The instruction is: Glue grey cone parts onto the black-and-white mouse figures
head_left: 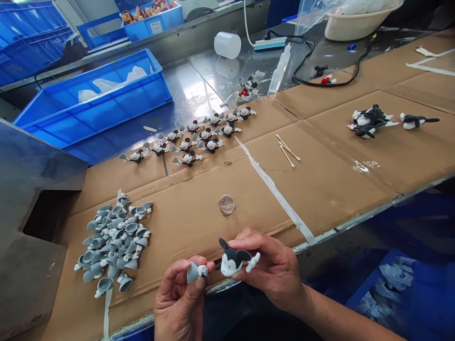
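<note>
Grey plastic cone piece (195,273) with a tiny white glove on it, pinched between thumb and forefinger of left hand (177,303), fingers closed tight on it. Right hand (275,270) is clamped on the black-and-white mouse figure (232,263) from behind, thumb on top, face toward me. Both parts sit low centre, just beside each other; I can't tell if they touch. They're over the near edge of the cardboard (320,189).

My read: both are light, stiff moulded plastic with smooth paint, a bit slippery. Ears and arm are thin, likely snap points. I'd hold the figure by head or torso, the cone by its wide skirt.

Left of the hands: pile of grey cones (113,241). Just beyond: small clear jar (227,204). Farther out: rows of figures (199,137), cotton swabs (287,150), another cluster of figures (369,121), blue crate (106,99).
</note>
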`<state>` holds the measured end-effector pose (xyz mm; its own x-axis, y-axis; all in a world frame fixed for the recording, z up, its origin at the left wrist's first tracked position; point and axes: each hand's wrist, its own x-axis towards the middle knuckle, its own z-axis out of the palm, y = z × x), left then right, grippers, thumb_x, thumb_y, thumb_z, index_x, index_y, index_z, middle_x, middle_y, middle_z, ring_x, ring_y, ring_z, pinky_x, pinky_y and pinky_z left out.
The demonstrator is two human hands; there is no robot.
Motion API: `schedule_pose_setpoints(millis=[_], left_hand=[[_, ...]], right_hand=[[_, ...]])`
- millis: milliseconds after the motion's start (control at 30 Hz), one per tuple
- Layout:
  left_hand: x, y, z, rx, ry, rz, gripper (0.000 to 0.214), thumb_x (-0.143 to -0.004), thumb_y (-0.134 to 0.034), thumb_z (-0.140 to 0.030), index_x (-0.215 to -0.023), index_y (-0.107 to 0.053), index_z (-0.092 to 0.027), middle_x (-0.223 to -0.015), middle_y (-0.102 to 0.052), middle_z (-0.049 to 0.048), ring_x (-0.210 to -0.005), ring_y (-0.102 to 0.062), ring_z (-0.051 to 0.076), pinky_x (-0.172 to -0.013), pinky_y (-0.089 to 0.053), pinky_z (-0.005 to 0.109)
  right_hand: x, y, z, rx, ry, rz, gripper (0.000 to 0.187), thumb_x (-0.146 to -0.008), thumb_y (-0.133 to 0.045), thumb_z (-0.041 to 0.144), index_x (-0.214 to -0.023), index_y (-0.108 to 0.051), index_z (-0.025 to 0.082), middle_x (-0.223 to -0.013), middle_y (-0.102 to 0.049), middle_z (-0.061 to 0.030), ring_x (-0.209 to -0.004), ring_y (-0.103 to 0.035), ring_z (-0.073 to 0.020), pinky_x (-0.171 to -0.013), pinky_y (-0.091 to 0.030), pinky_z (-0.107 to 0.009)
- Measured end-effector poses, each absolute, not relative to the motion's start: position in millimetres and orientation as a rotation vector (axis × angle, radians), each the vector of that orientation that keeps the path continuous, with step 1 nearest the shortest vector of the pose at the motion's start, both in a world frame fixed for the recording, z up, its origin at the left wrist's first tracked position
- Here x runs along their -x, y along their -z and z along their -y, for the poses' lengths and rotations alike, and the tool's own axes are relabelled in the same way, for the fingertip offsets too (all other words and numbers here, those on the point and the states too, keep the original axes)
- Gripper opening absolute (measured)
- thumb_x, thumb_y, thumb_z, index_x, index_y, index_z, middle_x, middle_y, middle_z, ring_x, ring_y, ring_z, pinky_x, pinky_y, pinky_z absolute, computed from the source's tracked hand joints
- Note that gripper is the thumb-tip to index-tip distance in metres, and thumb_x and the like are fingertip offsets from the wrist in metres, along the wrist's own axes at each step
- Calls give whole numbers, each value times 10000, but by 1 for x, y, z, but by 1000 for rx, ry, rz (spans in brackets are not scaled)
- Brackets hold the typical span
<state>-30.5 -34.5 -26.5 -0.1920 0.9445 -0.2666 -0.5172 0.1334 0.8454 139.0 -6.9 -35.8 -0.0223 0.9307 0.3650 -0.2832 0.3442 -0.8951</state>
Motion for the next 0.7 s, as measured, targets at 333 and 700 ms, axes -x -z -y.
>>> schedule_pose_setpoints(millis=[333, 700], left_hand=[[18, 15, 37, -426, -1465, -1226, 320, -522, -1005, -233, -779, -816, -253, -778, -805, 32, -718, -755, 156, -713, -628, 201], [19, 16, 39, -422, -1443, -1199, 307, -551, -993, -219, -801, -817, -251, -803, -808, 51, -734, -761, 190, -699, -650, 264]], right_hand=[[-139, 34, 8, 769, -1127, 1213, 250, -866, -813, 336, -1094, -766, 246, -870, -756, -39, -730, -684, -162, -676, -564, -282], [-139, 35, 8, 828, -1126, 1254, 238, -877, -799, 337, -1083, -767, 223, -836, -743, -54, -708, -686, -175, -619, -549, -282]])
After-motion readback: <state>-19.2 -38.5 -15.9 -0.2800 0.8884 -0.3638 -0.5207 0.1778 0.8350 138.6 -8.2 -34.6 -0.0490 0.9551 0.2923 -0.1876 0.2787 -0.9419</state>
